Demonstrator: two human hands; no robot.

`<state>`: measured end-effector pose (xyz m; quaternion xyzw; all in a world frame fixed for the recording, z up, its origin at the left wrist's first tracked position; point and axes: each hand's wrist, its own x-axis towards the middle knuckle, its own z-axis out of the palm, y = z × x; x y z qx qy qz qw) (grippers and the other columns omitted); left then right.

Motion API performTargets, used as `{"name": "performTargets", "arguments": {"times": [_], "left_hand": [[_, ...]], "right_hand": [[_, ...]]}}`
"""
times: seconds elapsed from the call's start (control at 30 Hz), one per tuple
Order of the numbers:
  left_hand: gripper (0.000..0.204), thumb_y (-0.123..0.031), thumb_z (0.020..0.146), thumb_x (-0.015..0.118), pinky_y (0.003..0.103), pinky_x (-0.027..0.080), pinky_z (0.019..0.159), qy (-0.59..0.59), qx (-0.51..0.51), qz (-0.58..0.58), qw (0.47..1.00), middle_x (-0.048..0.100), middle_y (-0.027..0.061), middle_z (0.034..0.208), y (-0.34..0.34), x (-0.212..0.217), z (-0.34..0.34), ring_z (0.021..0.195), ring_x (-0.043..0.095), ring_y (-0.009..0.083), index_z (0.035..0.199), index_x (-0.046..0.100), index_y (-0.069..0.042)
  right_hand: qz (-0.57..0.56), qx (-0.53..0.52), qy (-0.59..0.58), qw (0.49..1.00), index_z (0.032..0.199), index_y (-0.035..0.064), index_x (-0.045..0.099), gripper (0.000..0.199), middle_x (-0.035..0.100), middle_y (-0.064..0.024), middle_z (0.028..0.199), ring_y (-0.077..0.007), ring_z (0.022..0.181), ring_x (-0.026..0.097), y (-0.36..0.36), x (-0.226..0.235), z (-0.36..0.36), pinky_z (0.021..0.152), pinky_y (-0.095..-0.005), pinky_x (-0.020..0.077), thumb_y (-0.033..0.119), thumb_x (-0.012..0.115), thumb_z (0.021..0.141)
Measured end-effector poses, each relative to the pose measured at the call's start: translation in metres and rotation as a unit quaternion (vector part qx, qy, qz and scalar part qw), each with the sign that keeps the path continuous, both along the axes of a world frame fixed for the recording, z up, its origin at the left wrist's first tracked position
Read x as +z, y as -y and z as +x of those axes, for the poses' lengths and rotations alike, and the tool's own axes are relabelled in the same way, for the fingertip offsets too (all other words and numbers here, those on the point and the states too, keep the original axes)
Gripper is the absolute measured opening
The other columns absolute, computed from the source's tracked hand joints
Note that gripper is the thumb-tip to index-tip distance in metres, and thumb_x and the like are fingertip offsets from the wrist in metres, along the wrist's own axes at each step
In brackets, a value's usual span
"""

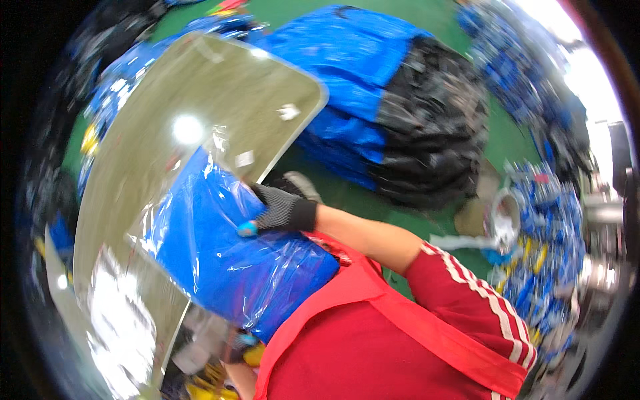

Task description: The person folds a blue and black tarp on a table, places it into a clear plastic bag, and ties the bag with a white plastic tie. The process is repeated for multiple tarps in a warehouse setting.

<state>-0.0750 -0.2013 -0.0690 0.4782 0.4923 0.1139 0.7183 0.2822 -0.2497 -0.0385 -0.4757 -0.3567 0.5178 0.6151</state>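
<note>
A folded blue item in a clear plastic bag point(227, 247) lies tilted between my body and the table. My right hand point(280, 208), in a grey dotted glove with a blue thumb tip, is closed on the bag's right edge, thumb on top. The fingers behind it are hidden. At the bag's lower edge, my left hand point(235, 345) is mostly covered and smeared by motion; whether it grips the bag does not show. Under the bag's far end is the beige-green table point(220, 87) with rounded corners.
A large blue and black plastic sack point(380, 100) stands on the green floor beyond the table. To the right are a white roll point(505, 217) and a heap of clear-wrapped blue and yellow goods point(543, 260). More yellow items point(210, 383) lie low beside the table.
</note>
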Motion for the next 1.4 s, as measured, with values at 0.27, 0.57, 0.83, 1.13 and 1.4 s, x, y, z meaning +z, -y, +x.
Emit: {"name": "performTargets", "arguments": {"times": [0.27,0.57,0.83,1.13,1.4], "left_hand": [[0.091,-0.021,0.065,0.085,0.036,0.04,0.101,0.038,0.034,-0.061,0.997,0.052,0.0085,0.131,0.023,0.021,0.034,0.119,0.049,0.0237,0.141,0.037,-0.003],[0.053,-0.027,0.094,0.059,0.047,0.042,0.105,0.448,0.227,-0.116,0.857,0.049,0.0117,0.134,-0.014,-0.018,0.092,0.119,0.052,0.0306,0.138,0.038,-0.006],[0.046,-0.026,0.074,0.081,0.039,0.051,0.083,-0.123,-0.069,0.494,0.858,0.069,0.0152,0.082,-0.046,0.179,0.122,0.086,0.068,0.0265,0.108,0.065,-0.001],[0.079,-0.034,0.055,0.092,0.034,0.046,0.093,0.003,0.026,0.763,0.646,0.059,0.0096,0.106,-0.127,0.231,0.109,0.103,0.059,0.023,0.116,0.053,-0.002],[0.046,-0.036,0.094,0.056,0.03,0.043,0.093,0.249,0.255,0.591,0.724,0.061,0.0113,0.114,-0.125,0.213,0.119,0.107,0.056,0.0173,0.123,0.057,0.0]], "right_hand": [[-0.172,0.165,-0.066,0.969,0.148,0.0034,0.02,0.105,0.035,-0.0137,0.147,-0.0249,0.135,0.035,0.091,0.002,-0.031,0.111,-0.0388,0.0303,0.037,0.083,0.072],[0.15,0.021,0.052,0.987,0.139,0.0017,0.037,0.08,0.049,-0.0159,0.134,-0.0249,0.126,0.045,-0.029,0.052,-0.012,0.104,-0.04,0.0379,0.03,0.079,0.077],[0.264,0.054,0.257,0.928,0.133,0.0008,0.047,0.088,0.058,-0.0145,0.119,-0.0268,0.11,0.056,-0.082,0.199,0.015,0.096,-0.0387,0.0433,0.038,0.087,0.063],[0.254,-0.209,0.287,0.9,0.131,-0.0012,0.041,0.081,0.052,-0.0187,0.12,-0.0303,0.109,0.052,-0.08,0.205,0.022,0.095,-0.0375,0.0407,0.038,0.079,0.072],[0.213,-0.201,0.099,0.951,0.107,0.0,0.068,0.028,0.066,-0.0017,0.085,-0.0063,0.072,0.054,-0.111,0.173,0.001,0.063,-0.023,0.0431,0.023,0.061,0.093]]}}
